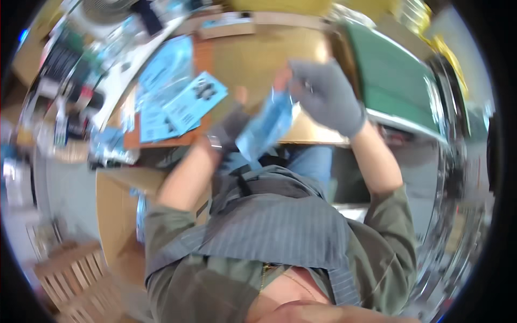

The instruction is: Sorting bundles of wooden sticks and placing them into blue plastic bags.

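My right hand point(328, 99), in a grey fingerless glove, pinches the upper end of a blue packet point(266, 126) that looks wrapped in clear plastic. The packet hangs slantwise over the table's near edge. Close beside its lower end is my left hand point(232, 125), gloved in darker grey. One fingertip of it points up, but blur and the packet hide most of the fingers. Whether it touches the packet is unclear. Several blue printed cards point(196, 102) lie overlapping left of my hands, with clear plastic over some of them.
An open cardboard box point(116, 215) stands below the table point(242, 59) on the left. A green panel point(396, 81) lies at the right. Clutter crowds a white surface point(116, 89) at the far left. A wooden slatted piece point(70, 277) is at lower left.
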`<state>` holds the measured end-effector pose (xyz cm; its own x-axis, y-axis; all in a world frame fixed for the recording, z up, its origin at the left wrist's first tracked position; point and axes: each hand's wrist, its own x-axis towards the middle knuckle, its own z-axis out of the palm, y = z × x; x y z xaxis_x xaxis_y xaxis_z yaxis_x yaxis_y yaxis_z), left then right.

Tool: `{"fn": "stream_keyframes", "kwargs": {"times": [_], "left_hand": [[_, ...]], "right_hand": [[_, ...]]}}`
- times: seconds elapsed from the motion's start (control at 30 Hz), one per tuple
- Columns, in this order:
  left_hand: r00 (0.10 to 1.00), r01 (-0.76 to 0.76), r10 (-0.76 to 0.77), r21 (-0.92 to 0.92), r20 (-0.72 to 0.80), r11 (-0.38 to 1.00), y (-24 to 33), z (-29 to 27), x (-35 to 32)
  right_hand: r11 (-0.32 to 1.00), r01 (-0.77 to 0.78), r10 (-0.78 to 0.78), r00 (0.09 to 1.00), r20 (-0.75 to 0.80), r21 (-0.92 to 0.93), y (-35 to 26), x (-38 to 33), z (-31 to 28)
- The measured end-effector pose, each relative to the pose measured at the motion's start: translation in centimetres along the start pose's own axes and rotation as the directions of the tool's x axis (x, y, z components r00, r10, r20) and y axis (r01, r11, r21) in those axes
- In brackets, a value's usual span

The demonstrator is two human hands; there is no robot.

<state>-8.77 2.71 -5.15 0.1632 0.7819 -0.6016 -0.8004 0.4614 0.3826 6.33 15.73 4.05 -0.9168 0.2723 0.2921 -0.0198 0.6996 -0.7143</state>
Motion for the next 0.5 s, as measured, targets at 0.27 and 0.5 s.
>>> {"fn": "stream_keyframes", "kwargs": {"times": [0.27, 0.5], "left_hand": [[0.769, -0.637, 0.632, 0.035, 0.092, 0.77, -3.0, -2.6, -8.9], [0.232, -0.79, 0.763, 0.34, -0.603, 0.509, -15.3, -20.1, -34.4]], "right_hand": [[0.774, 0.613, -0.628, 0.776, 0.065, 0.16, -7.2, -0.7, 6.1], [0.975, -0.03, -0.006, 0.987, 0.161, 0.22, -0.9, -0.5, 7.4]]}}
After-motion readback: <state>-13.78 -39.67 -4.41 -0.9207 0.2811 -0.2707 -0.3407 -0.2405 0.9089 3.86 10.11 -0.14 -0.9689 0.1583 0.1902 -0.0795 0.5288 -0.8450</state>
